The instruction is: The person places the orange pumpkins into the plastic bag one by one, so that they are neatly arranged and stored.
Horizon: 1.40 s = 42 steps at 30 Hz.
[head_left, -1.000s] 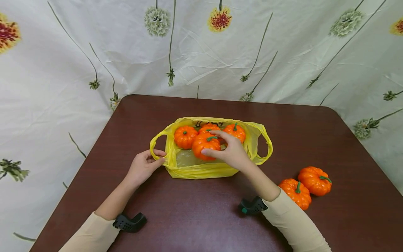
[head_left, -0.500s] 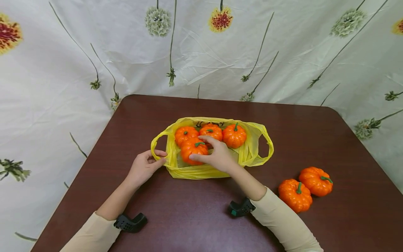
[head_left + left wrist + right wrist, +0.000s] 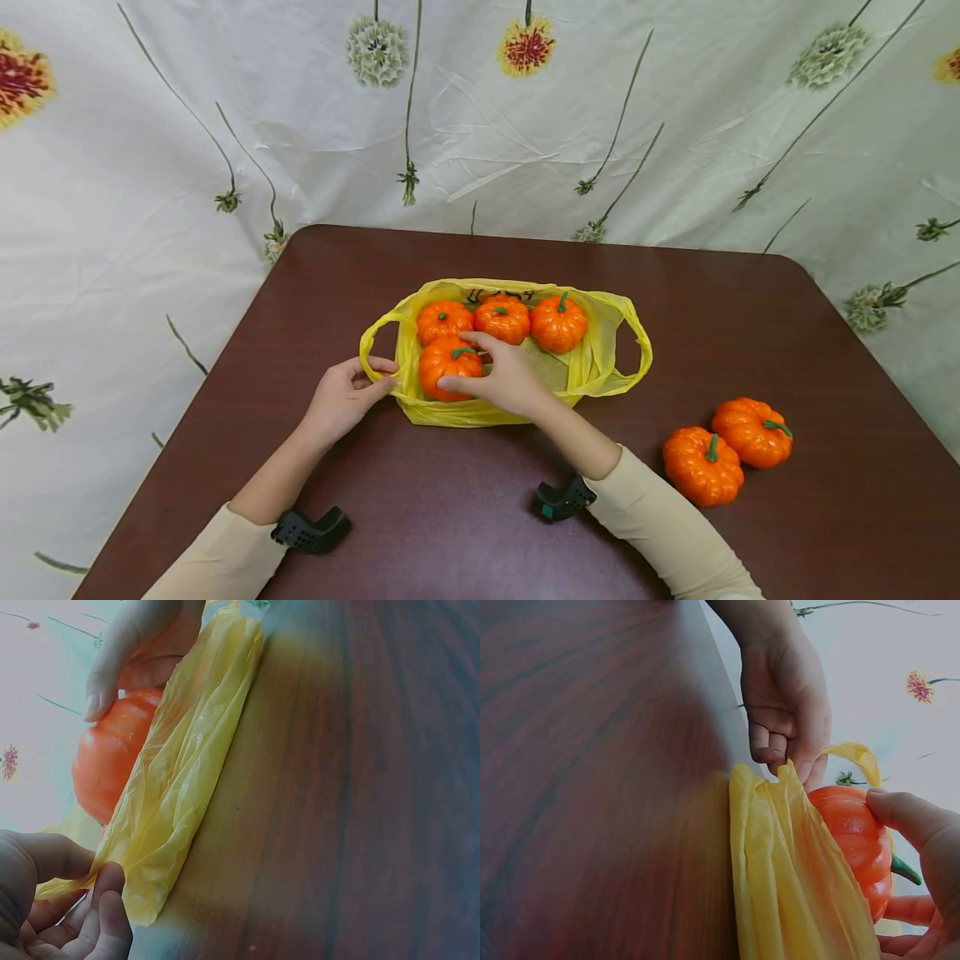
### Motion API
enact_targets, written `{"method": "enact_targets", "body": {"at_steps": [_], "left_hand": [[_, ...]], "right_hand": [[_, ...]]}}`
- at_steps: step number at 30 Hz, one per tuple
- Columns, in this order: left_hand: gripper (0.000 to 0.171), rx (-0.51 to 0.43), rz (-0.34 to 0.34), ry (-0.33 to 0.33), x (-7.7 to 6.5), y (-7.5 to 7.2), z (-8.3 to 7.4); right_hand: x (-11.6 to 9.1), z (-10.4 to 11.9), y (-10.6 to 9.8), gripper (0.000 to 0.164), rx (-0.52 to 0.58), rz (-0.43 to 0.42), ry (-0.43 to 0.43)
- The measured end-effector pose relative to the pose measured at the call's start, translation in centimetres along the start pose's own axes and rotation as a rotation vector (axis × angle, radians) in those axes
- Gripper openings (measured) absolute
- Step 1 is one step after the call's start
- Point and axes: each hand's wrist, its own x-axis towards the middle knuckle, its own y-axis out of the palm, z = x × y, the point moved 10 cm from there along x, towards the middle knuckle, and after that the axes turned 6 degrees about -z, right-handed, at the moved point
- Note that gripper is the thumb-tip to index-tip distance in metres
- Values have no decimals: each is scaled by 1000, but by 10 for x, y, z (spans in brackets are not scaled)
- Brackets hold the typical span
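Note:
A yellow plastic bag [image 3: 480,412] lies wide open on the table, its two handle loops spread to the sides. My left hand [image 3: 347,402] pinches the bag's left edge by the handle between thumb and fingers. Inside the bag's front left part, my right hand [image 3: 504,375] grips an orange pumpkin [image 3: 448,367] with a green stem, thumb on the near side and fingers behind. Three more pumpkins sit in a row behind it: a left one [image 3: 444,320], a middle one [image 3: 502,320] and a right one [image 3: 559,325]. In the right wrist view the held pumpkin [image 3: 851,840] shows above the bag's edge.
Two more orange pumpkins, a nearer one [image 3: 703,467] and a farther one [image 3: 752,432], stand together on the dark wooden table [image 3: 465,517] to the right. A white floral cloth [image 3: 480,125] hangs behind the table.
My right hand has carried the pumpkin left and a little nearer within the bag, from in front of the middle pumpkin to in front of the left one. My left hand has stayed at the bag's edge.

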Motion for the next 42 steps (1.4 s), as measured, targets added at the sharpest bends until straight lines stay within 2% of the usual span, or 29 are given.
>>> {"method": "enact_targets", "body": {"at_steps": [11,21,28,34,42], "left_hand": [[29,-21,5,1,0,1,-1],[29,-20,5,-3,0,2,-1],[29,-22,5,1,0,2,-1],[28,-22,7,-2,0,3,0],[29,-17,6,-9,1,2,1]], "right_hand": [[0,1,10,75,-88,27,-3],[0,8,19,76,-181,40,-63],[-3,7,21,84,-216,48,-63],[-7,8,15,82,-188,29,-88],[-17,12,-5,71,-194,-8,-127]]}}
